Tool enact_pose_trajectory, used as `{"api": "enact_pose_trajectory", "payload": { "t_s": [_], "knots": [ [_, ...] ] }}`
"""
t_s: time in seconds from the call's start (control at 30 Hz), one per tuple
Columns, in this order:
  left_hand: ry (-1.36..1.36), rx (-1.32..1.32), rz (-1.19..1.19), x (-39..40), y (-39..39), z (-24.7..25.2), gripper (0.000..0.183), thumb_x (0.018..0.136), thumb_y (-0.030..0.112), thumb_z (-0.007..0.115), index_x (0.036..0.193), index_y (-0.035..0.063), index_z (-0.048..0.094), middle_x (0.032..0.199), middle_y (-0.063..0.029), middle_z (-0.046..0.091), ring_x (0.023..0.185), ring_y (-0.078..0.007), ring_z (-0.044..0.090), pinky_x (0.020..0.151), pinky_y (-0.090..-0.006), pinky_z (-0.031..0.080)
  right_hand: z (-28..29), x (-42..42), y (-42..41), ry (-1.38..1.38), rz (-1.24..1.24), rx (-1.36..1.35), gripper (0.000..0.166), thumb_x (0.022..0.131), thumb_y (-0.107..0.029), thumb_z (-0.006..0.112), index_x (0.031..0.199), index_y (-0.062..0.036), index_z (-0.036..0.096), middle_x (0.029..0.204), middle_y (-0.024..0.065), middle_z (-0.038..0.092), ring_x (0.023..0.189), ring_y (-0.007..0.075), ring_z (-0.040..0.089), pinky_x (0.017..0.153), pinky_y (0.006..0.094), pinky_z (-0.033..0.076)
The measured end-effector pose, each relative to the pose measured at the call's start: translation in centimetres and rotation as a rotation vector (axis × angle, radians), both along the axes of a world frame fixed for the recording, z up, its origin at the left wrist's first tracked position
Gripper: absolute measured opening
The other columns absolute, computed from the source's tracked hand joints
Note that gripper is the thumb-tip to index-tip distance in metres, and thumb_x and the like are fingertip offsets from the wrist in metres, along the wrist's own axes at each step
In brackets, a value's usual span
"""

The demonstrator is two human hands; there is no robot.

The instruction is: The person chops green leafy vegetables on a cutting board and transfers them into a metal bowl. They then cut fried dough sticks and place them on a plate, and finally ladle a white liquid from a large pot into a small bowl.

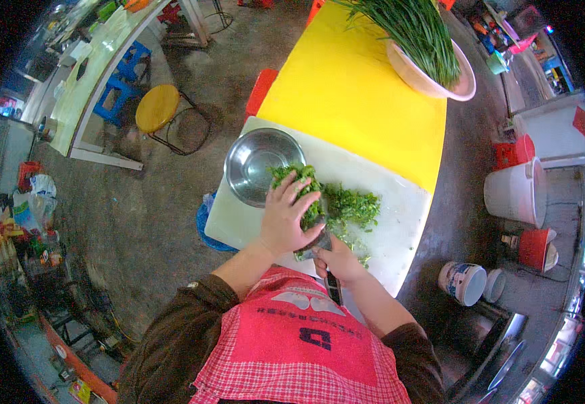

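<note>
My right hand (340, 259) grips the handle of a kitchen cleaver (326, 243), whose broad blade is tilted and partly hidden. Spread over a heap of chopped leafy greens (297, 174), my left hand (286, 217) presses them against the blade side. The front of that heap reaches over the rim of a stainless steel bowl (244, 164), and the visible part of the bowl's inside is bare metal. A second pile of chopped greens (353, 206) lies on the white cutting board (398, 242), right of the blade, with loose bits scattered nearby.
Beyond the board spreads a yellow tabletop (353, 91) with a pink basin (423, 76) of long green stalks (418, 35). A round wooden stool (157, 107) stands on the floor to the left. White buckets (461, 283) sit at right. Something blue (206, 227) shows below the board's left edge.
</note>
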State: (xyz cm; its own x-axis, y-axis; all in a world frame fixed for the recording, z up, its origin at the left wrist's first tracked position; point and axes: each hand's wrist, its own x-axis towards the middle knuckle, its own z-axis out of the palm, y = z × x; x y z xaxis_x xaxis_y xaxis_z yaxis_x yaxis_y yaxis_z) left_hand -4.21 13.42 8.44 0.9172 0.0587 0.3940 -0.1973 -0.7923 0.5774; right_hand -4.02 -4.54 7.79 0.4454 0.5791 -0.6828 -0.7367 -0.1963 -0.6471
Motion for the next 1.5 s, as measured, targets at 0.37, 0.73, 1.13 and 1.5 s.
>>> {"api": "enact_pose_trajectory", "payload": {
  "t_s": [0.37,0.73,1.13,1.5],
  "knots": [
    [0.068,0.189,0.182,4.4,7.2,-4.3,0.044,0.074,0.033,0.067,0.112,0.0121,0.058,0.124,-0.0143,0.048,0.125,-0.0364,0.036,0.101,-0.054,0.029,0.9,5.5,7.7,0.148,0.094,-0.038,0.018,0.086,-0.002,0.05,0.1,-0.0083,0.041,0.063,0.0019,0.042,0.048,0.0105,0.041,0.042,0.0239,0.036],
    [0.215,0.283,0.064,6.7,9.1,-5.7,0.043,0.074,0.029,0.07,0.113,0.0148,0.058,0.129,-0.0099,0.046,0.127,-0.0325,0.035,0.102,-0.051,0.031,2.5,4.5,-2.0,0.174,0.254,-0.082,0.012,0.086,-0.008,0.052,0.095,-0.007,0.044,0.057,0.0008,0.044,0.046,0.0117,0.045,0.042,0.026,0.037],
    [0.059,0.258,-0.105,5.4,7.2,-2.1,0.023,0.076,0.02,0.066,0.098,0.0116,0.063,0.114,-0.0079,0.057,0.119,-0.0297,0.043,0.101,-0.0499,0.031,-1.7,0.7,-19.2,-0.105,-0.314,-0.484,0.012,0.091,-0.017,0.053,0.09,-0.0045,0.052,0.065,0.0012,0.052,0.055,0.0111,0.049,0.051,0.0265,0.04],
    [-0.07,-0.083,-0.354,1.7,-1.5,-2.7,0.012,0.074,0.007,0.066,0.086,0.0069,0.063,0.091,-0.007,0.064,0.094,-0.0284,0.059,0.088,-0.0414,0.046,-4.4,7.0,-20.3,-0.55,-0.189,-0.82,0.018,0.084,-0.015,0.059,0.093,-0.0013,0.052,0.06,0.0051,0.049,0.046,0.013,0.046,0.045,0.0301,0.038]
  ]
}}
